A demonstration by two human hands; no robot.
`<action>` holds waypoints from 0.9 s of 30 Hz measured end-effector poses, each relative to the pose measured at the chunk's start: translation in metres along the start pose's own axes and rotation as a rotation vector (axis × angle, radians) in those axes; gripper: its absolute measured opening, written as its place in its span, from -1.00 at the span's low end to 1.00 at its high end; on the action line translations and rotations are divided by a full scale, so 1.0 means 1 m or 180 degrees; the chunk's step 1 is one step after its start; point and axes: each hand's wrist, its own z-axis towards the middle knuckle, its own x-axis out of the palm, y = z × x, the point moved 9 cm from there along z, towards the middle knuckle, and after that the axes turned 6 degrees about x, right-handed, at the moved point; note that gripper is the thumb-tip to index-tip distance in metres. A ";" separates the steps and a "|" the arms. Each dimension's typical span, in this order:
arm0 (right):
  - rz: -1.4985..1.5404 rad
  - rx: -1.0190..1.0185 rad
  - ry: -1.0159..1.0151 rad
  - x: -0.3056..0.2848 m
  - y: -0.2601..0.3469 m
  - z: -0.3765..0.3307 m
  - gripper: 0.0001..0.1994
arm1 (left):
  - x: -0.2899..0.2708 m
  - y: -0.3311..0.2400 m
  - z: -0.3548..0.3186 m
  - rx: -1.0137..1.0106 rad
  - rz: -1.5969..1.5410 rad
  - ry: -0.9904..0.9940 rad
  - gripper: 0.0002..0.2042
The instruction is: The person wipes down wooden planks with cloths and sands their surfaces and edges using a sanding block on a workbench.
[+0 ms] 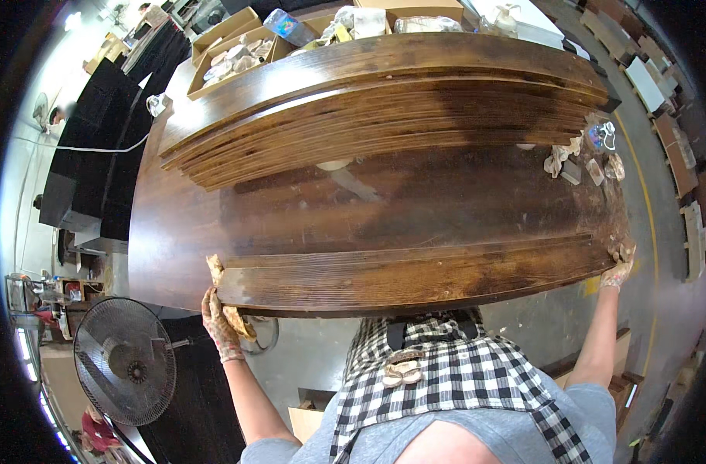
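Observation:
A long, dark brown stained wooden board point(415, 277) lies along the near edge of the table, with a pale, dull patch at its left end. My left hand point(220, 329), smeared with stain, is closed at that end around a crumpled, brown-stained rag point(240, 323). Part of the rag sticks up past my fingers beside the board's corner. At the opposite end, my right hand point(617, 267), also stained, has its fingers closed over the board's right end.
A stack of similar brown boards point(384, 116) fills the table's far side. Behind it stand cardboard boxes point(237, 58) with rags and a plastic bottle point(289, 28). Small blocks and crumpled cloth point(562, 157) lie at the right. A black fan point(126, 361) stands left of the dark tabletop point(446, 197).

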 end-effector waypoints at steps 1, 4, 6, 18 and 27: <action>-0.0011 -0.0011 -0.0007 -0.006 -0.001 0.007 -0.54 | 0.005 0.005 -0.006 -0.0278 -0.0518 -0.0033 -0.66; 0.0045 0.0015 0.0075 -0.011 -0.009 0.018 -0.56 | -0.007 0.006 0.009 0.0044 0.0423 0.0043 -0.65; -0.1468 -0.1179 0.0383 0.010 0.016 0.009 -0.54 | -0.028 -0.021 0.015 0.0335 0.1683 -0.0334 -0.69; -0.1374 -0.1069 0.3078 0.201 -0.122 -0.346 -0.49 | 0.259 -0.087 -0.149 0.2012 0.0979 0.1418 -0.79; -0.1801 -0.0812 0.3678 0.188 -0.134 -0.340 -0.34 | 0.196 -0.106 -0.074 0.2446 0.2556 0.0322 -0.87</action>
